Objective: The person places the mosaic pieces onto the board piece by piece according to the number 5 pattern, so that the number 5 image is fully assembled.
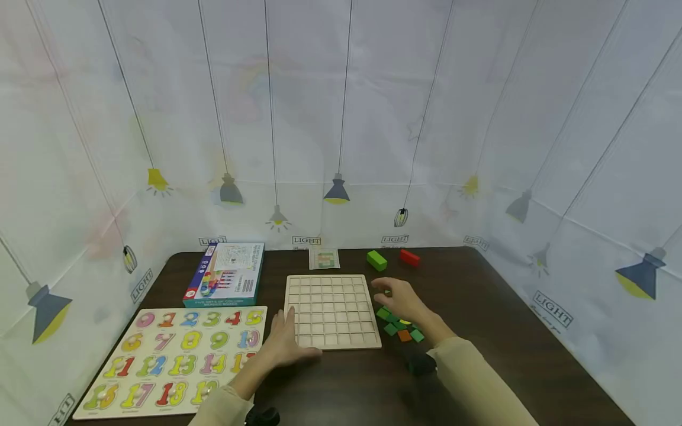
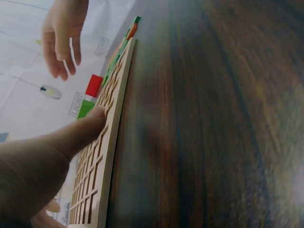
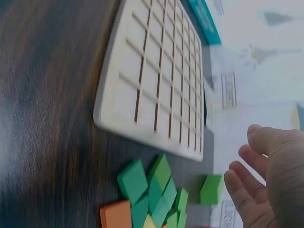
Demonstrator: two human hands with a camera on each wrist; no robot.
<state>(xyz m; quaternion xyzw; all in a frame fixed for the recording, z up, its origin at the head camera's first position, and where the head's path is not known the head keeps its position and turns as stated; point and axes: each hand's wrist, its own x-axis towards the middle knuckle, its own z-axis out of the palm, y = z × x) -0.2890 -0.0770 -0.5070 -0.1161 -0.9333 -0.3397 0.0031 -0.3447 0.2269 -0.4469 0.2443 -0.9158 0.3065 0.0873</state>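
A pale wooden board (image 1: 334, 313) divided into square cells lies flat on the dark table, its cells holding nothing. My left hand (image 1: 284, 343) is at the board's left front corner with fingers spread; in the left wrist view its thumb (image 2: 83, 132) reaches over the board's near edge. Whether it presses the board I cannot tell. Beside the right edge, a loose cluster of green tiles (image 1: 391, 327), with an orange tile (image 1: 404, 336) and a bit of yellow, lies below my right hand (image 1: 401, 302). Those right fingers are loosely bent, raised above the tiles and holding nothing.
Behind the board are a green block (image 1: 376, 261), a red block (image 1: 409, 257) and a small printed card (image 1: 324, 258). At the left lie a number puzzle board (image 1: 176, 355) and a flat printed box (image 1: 245, 266). A white printed curtain (image 1: 373, 118) surrounds the table.
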